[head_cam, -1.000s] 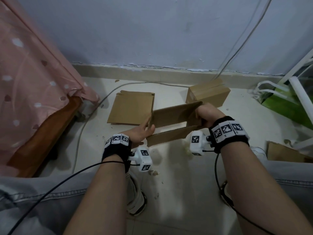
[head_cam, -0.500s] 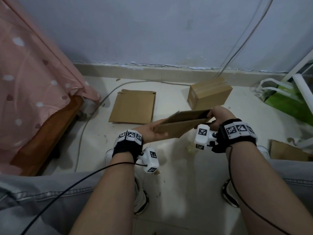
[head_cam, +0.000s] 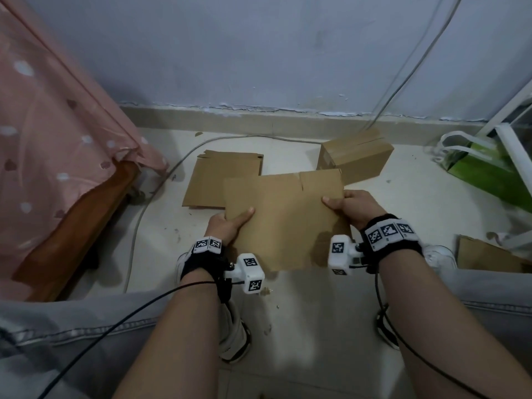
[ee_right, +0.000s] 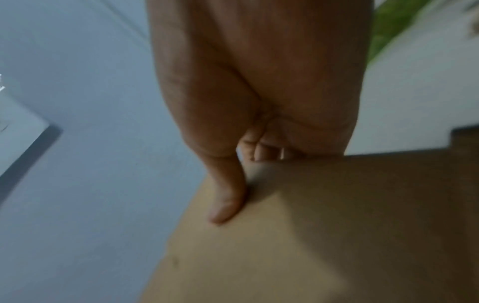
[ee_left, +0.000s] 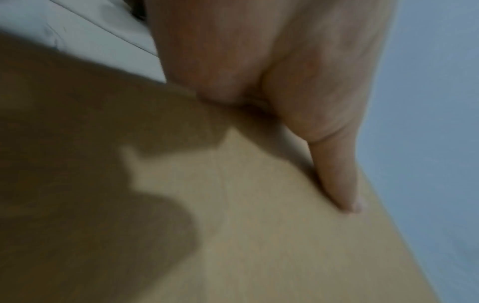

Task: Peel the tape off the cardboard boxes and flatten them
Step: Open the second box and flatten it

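Held piece: a flattened brown cardboard box (head_cam: 285,220) held above the pale floor (head_cam: 417,203), between both hands, its broad face turned up toward the head camera.
Left hand (head_cam: 227,223): grips the sheet's left edge; thumb lies straight on the top face, the other fingers are hidden beneath the cardboard, so a pinch through the sheet.
Right hand (head_cam: 354,207): grips the right edge the same way; thumb (ee_right: 228,196) pressed flat on top, two curled fingertips (ee_right: 267,151) showing at the edge behind it.
Beyond the left thumb: a second flattened brown cardboard sheet (head_cam: 221,177) lying on the floor, partly covered in view by the held piece.
Beyond the right fingers: a still-assembled brown cardboard box with clear tape along its top seam (head_cam: 355,155), near the wall's skirting.
Right of the right hand: a green and white bag (head_cam: 483,168), well apart.
Left of the left hand: a pink dotted bedcover (head_cam: 57,125).
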